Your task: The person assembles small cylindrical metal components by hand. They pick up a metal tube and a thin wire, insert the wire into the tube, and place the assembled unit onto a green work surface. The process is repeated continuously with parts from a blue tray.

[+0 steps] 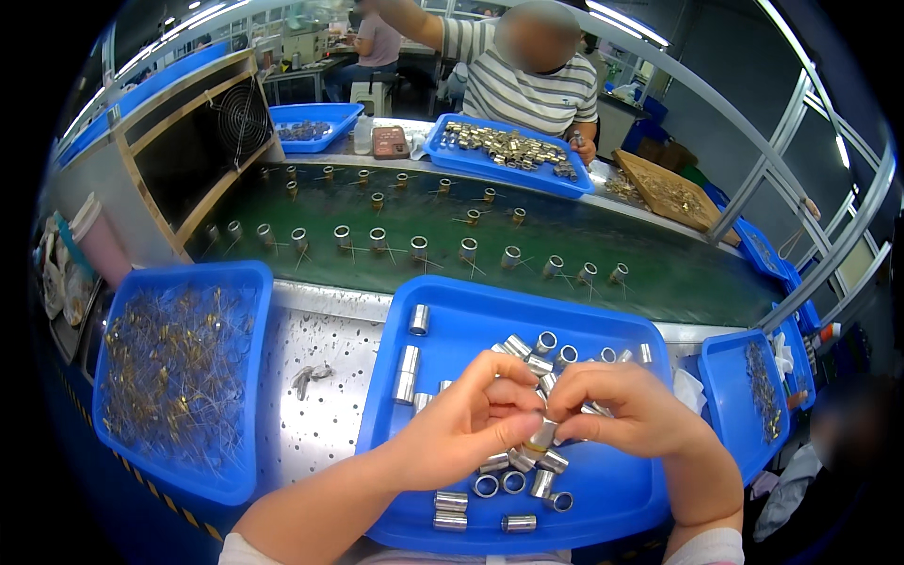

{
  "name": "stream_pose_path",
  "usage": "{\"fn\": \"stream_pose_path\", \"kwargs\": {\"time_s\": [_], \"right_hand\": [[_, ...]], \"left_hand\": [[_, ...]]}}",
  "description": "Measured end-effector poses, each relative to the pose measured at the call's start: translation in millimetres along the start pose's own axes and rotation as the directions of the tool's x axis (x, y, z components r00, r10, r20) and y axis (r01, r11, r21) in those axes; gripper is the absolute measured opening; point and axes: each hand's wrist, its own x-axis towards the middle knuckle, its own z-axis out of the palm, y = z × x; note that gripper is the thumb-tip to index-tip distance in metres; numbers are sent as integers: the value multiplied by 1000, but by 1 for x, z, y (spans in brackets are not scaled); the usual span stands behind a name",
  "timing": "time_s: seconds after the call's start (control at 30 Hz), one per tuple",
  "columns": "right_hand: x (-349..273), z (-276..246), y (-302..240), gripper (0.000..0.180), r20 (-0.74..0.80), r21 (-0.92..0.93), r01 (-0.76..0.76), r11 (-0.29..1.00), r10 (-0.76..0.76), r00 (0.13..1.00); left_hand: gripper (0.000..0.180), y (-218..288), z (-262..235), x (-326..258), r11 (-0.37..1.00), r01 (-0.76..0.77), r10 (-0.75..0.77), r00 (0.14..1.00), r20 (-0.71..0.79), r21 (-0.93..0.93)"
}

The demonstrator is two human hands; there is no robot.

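Both my hands meet over the large blue tray [400,367], which lies right in front of me. Between them is a short silver metal cylinder [542,435] with a yellowish lower edge. The thumb and fingers of my left hand [471,414] pinch it from the left. From the right, the fingertips of my right hand [626,407] close on it at its upper end. My fingers partly cover it, so its inside cannot be seen. Loose silver cylinders lie around and under my hands, some upright and some on their sides, such as the one [518,523] at the tray's near edge.
At left, a blue tray [250,377] holds tangled thin-wired parts. A green conveyor belt [452,212] beyond carries rows of cylinders with wires. Across it, a person in a striped shirt [508,85] sits behind a blue tray [574,184] of metal parts. Another blue tray [730,367] stands right.
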Motion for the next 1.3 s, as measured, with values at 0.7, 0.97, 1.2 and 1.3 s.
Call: {"fn": "stream_pose_path", "kwargs": {"time_s": [0.7,0.97,1.2,1.3], "right_hand": [[-12,26,41,20,-439,75,84,994,-43,898],[-8,29,32,23,-448,-291,208,934,-325,833],[-10,30,32,21,-474,-78,149,986,-168,864],[-7,31,31,22,-473,-186,183,965,-251,844]], "left_hand": [[35,-3,-2,7,900,-228,286,952,-108,372],[31,2,-2,2,994,62,-76,982,-171,-88],[34,-7,0,3,985,-158,168,973,-159,75],[33,3,2,3,997,-60,49,975,-217,-46]]}}
